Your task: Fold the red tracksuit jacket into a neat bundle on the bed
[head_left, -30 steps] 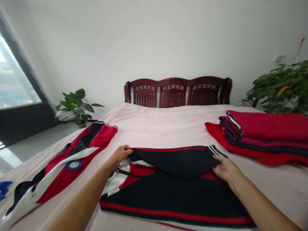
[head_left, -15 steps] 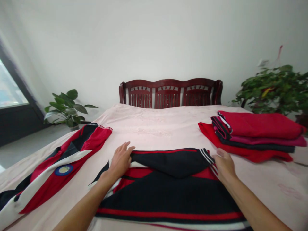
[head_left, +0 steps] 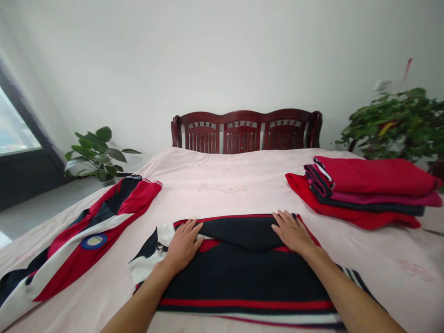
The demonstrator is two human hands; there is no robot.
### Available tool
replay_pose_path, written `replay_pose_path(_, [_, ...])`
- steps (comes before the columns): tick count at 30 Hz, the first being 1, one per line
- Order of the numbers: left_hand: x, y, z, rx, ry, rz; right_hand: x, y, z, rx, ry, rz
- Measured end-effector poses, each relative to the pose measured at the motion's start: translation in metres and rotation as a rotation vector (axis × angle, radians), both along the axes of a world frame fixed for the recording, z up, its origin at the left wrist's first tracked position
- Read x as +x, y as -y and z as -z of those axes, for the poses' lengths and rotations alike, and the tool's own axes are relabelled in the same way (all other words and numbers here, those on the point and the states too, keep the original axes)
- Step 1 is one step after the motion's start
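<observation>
In front of me on the bed lies a folded navy jacket [head_left: 249, 277] with red stripes, a white part at its left end and a small dark zipper pull there. My left hand [head_left: 184, 245] rests palm down on its upper left part, fingers stretched out. Toward the upper right end, my right hand [head_left: 291, 231] lies flat on the navy cloth with its fingers spread. Striped white ribbing shows beyond my right forearm. Another jacket [head_left: 83, 268], red, white and navy with a round blue-rimmed badge, stretches along the bed's left side.
A stack of folded red, pink and navy clothes [head_left: 374, 178] sits on the right of the pink-sheeted bed [head_left: 222, 178]. Behind is a dark wooden headboard [head_left: 243, 134]. Green plants [head_left: 97, 150] stand at both sides, and a dark-framed door or window is at left.
My right hand has moved left from the jacket's striped cuff onto the navy cloth, and that cuff no longer shows at the top. My left hand has shifted slightly right and down.
</observation>
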State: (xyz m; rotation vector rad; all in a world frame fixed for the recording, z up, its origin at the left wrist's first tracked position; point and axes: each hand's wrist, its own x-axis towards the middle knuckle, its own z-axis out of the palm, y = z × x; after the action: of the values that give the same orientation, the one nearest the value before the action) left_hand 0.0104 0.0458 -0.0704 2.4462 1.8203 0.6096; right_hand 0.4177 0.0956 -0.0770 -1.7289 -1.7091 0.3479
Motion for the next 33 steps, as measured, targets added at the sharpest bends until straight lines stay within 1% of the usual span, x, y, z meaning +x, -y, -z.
replay_pose_path(2, [-0.007, 0.000, -0.008, 0.035, 0.117, -0.082, -0.009, 0.005, -0.014, 0.001, 0.126, 0.041])
replay_pose_path(3, [-0.010, 0.000, -0.012, 0.068, 0.162, -0.137, -0.018, 0.011, -0.022, 0.030, 0.223, 0.042])
replay_pose_path(4, [-0.012, 0.000, -0.016, 0.098, 0.194, -0.193, -0.029, 0.018, -0.029, 0.078, 0.307, 0.014])
replay_pose_path(5, [-0.014, 0.000, -0.019, 0.116, 0.211, -0.248, -0.042, 0.027, -0.037, 0.138, 0.360, -0.041])
replay_pose_path(7, [-0.018, 0.000, -0.026, 0.101, 0.227, -0.368, -0.073, 0.048, -0.047, 0.243, 0.397, -0.222])
replay_pose_path(9, [-0.020, 0.000, -0.032, 0.032, 0.222, -0.475, -0.104, 0.067, -0.050, 0.290, 0.444, -0.388])
replay_pose_path(10, [-0.021, -0.001, -0.035, -0.012, 0.207, -0.510, -0.119, 0.074, -0.049, 0.303, 0.489, -0.447])
replay_pose_path(11, [-0.022, -0.002, -0.037, -0.059, 0.187, -0.527, -0.131, 0.079, -0.047, 0.308, 0.540, -0.489])
replay_pose_path(13, [-0.023, -0.005, -0.040, -0.144, 0.144, -0.512, -0.148, 0.082, -0.043, 0.294, 0.633, -0.534])
replay_pose_path(15, [-0.024, -0.008, -0.041, -0.197, 0.116, -0.466, -0.157, 0.078, -0.040, 0.264, 0.693, -0.537])
replay_pose_path(17, [-0.023, -0.011, -0.041, -0.215, 0.109, -0.446, -0.161, 0.072, -0.041, 0.236, 0.739, -0.508])
replay_pose_path(22, [-0.024, -0.020, -0.037, -0.232, 0.172, -0.493, -0.165, 0.057, -0.049, 0.217, 0.805, -0.361])
replay_pose_path(24, [-0.026, -0.023, -0.035, -0.228, 0.200, -0.504, -0.168, 0.051, -0.050, 0.206, 0.821, -0.354])
replay_pose_path(28, [-0.030, -0.025, -0.031, -0.216, 0.243, -0.511, -0.171, 0.042, -0.047, 0.171, 0.854, -0.393])
replay_pose_path(33, [-0.032, -0.027, -0.029, -0.221, 0.263, -0.511, -0.167, 0.033, -0.041, 0.229, 0.865, -0.324])
